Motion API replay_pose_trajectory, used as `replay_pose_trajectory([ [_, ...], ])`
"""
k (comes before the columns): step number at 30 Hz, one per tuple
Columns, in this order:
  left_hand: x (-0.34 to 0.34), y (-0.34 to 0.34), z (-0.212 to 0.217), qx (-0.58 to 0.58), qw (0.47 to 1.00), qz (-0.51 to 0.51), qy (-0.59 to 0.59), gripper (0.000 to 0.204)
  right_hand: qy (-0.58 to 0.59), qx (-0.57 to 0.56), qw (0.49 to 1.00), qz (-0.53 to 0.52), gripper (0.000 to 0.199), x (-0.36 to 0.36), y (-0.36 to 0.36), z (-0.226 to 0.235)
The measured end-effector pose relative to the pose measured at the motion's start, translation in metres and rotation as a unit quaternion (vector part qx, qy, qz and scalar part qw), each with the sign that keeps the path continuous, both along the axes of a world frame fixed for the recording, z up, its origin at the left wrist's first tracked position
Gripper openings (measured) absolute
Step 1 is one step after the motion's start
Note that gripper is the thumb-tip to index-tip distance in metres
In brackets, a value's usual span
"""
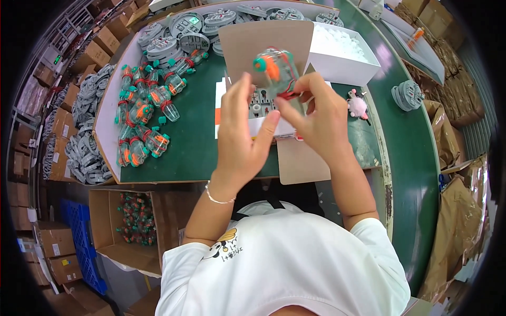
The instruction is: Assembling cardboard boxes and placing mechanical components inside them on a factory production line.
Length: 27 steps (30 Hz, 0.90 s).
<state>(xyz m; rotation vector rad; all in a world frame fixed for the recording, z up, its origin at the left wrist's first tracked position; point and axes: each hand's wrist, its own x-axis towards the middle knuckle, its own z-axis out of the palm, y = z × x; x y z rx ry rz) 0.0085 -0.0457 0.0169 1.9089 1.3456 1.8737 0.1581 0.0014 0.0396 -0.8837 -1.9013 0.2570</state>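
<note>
White shirt [300,258]; right hand [318,116] holds bottle [283,72] over box [237,46] (small parts [256,109] inside).

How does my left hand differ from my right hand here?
Your right hand grips a bottle; your left hand is open, with nothing visible in it. Your left hand has a bracelet at its wrist; your right hand has none. Both are ungloved, raised over the open box.

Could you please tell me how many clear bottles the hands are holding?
1: the clear bottle with orange and green parts, in the right hand, over the open box. The left hand holds none.
</note>
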Motion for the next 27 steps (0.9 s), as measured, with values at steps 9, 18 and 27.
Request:
replay_pose_trajectory([
  [9,0.012,-0.002,-0.066,-0.094,0.928,0.012,0.362,0.031,-0.348,-0.142,0.917,-0.135,0.019,-0.006,0.045,-0.058],
  [18,0.011,0.004,-0.073,-0.121,0.935,-0.021,0.332,0.029,-0.268,-0.045,0.961,-0.051,0.006,0.025,0.027,-0.043],
  [27,0.013,0.004,-0.077,-0.104,0.94,-0.022,0.325,0.027,-0.484,-0.2,0.852,-0.003,0.008,0.024,0.019,-0.034],
])
